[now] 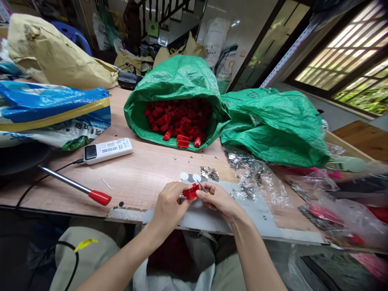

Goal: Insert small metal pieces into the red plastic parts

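A small red plastic housing [190, 193] is pinched by the fingers of my left hand [169, 202], just above the near edge of the table. From the other side, my right hand [220, 199] is closed around a thin pointed metal tool [200, 185] that looks like tweezers. Its fingertips touch the red housing's right side. My fingers partly cover the housing and most of the tool. Just beyond my hands lie two white discs [184, 176] and a small pile of metal pieces [210, 173].
A green sack [178, 76] opens toward me, full of red housings [178, 117]. Right of it are another green sack [273, 125] and a clear bag of metal pieces [248, 178]. At left lie a white device [109, 150] and a red-handled rod [100, 197].
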`<state>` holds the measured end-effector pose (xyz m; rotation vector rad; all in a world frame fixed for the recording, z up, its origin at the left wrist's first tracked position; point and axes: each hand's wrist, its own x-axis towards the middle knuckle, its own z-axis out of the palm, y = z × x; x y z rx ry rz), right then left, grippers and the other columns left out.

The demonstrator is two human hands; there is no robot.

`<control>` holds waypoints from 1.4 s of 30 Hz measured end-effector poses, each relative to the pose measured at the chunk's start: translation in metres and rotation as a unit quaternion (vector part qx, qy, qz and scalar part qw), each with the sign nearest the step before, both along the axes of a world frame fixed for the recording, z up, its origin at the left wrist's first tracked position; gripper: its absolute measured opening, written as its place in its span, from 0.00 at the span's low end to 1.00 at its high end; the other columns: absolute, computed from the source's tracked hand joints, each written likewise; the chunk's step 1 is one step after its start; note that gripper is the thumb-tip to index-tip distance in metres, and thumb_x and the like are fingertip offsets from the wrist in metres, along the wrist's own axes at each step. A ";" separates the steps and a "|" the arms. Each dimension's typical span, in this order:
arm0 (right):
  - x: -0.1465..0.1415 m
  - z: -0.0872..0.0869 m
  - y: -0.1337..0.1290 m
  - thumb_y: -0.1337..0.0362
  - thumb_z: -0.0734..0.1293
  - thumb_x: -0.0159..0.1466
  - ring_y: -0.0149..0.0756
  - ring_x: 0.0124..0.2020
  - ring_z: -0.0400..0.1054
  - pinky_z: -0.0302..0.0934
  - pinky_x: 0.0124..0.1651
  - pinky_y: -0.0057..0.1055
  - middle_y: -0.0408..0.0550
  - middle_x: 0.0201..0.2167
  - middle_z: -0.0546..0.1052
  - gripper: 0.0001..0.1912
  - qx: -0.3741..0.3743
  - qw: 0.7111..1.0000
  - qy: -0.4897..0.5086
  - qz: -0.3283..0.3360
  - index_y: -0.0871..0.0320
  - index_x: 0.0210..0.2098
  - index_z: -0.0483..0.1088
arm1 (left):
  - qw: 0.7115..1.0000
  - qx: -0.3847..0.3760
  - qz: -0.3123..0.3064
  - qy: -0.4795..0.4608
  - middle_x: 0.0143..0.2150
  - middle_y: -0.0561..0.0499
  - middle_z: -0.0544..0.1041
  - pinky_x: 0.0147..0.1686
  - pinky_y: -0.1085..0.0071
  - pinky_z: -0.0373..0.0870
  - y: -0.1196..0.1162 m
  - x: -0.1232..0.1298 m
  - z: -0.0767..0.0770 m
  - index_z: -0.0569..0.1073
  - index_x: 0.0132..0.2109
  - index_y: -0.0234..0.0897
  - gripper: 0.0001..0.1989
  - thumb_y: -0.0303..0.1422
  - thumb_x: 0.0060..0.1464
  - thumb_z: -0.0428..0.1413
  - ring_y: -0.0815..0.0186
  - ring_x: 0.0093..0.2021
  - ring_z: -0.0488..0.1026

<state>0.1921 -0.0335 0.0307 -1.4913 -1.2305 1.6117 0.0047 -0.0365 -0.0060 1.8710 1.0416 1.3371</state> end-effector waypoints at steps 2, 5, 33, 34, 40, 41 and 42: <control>0.003 0.002 -0.002 0.46 0.75 0.55 0.20 0.17 0.49 0.38 0.18 0.22 0.43 0.26 0.73 0.24 0.004 1.000 0.028 0.009 0.60 0.33 0.69 | 1.000 0.018 0.002 -0.014 0.37 0.51 0.79 0.36 0.69 0.73 -0.001 -0.001 0.000 0.76 0.45 0.40 0.10 0.26 0.57 0.60 0.63 0.39 0.74; 0.005 0.002 -0.005 0.44 0.72 0.59 0.20 0.17 0.51 0.36 0.18 0.23 0.47 0.29 0.76 0.23 0.007 0.999 0.033 0.005 0.61 0.32 0.71 | 0.999 0.032 0.005 -0.017 0.37 0.51 0.79 0.36 0.69 0.73 -0.001 -0.001 -0.001 0.76 0.46 0.40 0.12 0.24 0.56 0.60 0.63 0.40 0.74; -0.023 -0.011 -0.085 0.49 0.77 0.52 0.14 0.11 0.41 0.30 0.15 0.22 0.39 0.19 0.71 0.24 -0.025 0.964 0.230 -0.133 0.61 0.36 0.71 | 0.968 -0.062 -0.221 -0.100 0.38 0.51 0.79 0.38 0.71 0.73 -0.017 -0.014 0.011 0.76 0.45 0.42 0.12 0.27 0.53 0.64 0.65 0.39 0.76; -0.023 -0.013 -0.090 0.48 0.76 0.53 0.15 0.11 0.41 0.30 0.15 0.22 0.39 0.19 0.71 0.24 -0.032 0.965 0.217 -0.141 0.61 0.36 0.71 | 0.965 -0.089 -0.229 -0.088 0.38 0.51 0.79 0.38 0.71 0.74 -0.017 -0.015 0.011 0.76 0.45 0.42 0.12 0.28 0.53 0.65 0.65 0.39 0.76; 0.016 -0.015 -0.084 0.52 0.68 0.63 0.36 0.28 0.69 0.61 0.29 0.31 0.52 0.35 0.78 0.16 0.215 0.913 -0.251 -0.238 0.59 0.42 0.76 | 0.981 0.004 -0.169 0.091 0.38 0.50 0.77 0.39 0.68 0.70 -0.008 -0.015 0.005 0.75 0.47 0.40 0.10 0.27 0.59 0.58 0.63 0.39 0.74; 0.027 -0.014 -0.078 0.55 0.66 0.64 0.40 0.34 0.71 0.63 0.35 0.33 0.53 0.37 0.78 0.14 0.265 0.878 -0.328 -0.228 0.58 0.39 0.77 | 0.982 0.016 -0.155 0.109 0.38 0.50 0.76 0.39 0.68 0.70 -0.006 -0.015 0.002 0.75 0.48 0.40 0.10 0.27 0.59 0.57 0.63 0.39 0.73; 0.038 -0.012 -0.072 0.57 0.64 0.65 0.41 0.36 0.72 0.63 0.38 0.34 0.52 0.36 0.77 0.12 0.288 0.853 -0.387 -0.201 0.57 0.37 0.76 | 0.981 0.019 -0.148 0.121 0.38 0.49 0.76 0.39 0.68 0.69 -0.005 -0.014 0.000 0.74 0.48 0.40 0.10 0.27 0.60 0.57 0.64 0.39 0.73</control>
